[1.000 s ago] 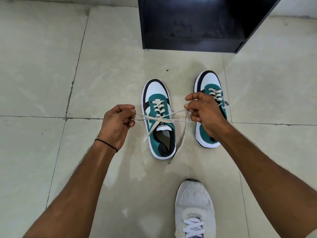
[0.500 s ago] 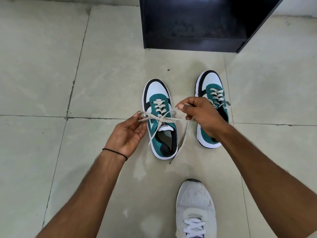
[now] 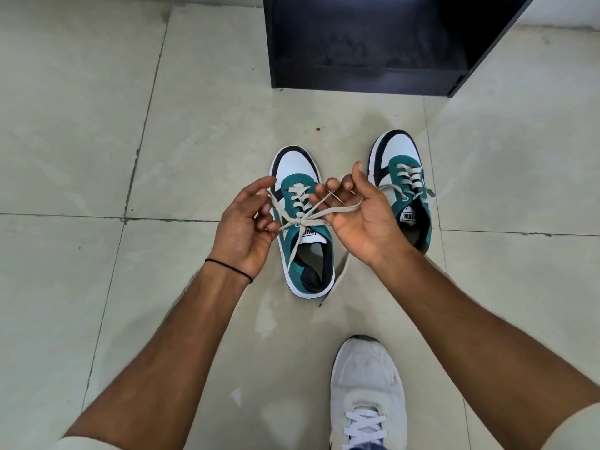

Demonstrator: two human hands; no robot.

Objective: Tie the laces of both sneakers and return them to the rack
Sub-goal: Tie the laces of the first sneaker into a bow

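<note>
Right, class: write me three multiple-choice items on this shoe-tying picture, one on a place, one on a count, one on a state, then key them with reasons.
1. Where is the black rack?
A. beyond the sneakers' toes
B. behind the person
C. left of both arms

2. How many teal sneakers are on the floor?
A. one
B. two
C. three

3. What state are the left sneaker's laces in?
A. bow finished, hands off
B. removed from the shoe
C. held by both hands

Key: 1 A, it stands past both toes. 2 B, left sneaker and right sneaker. 3 C, left hand and right hand each grip lace.
</note>
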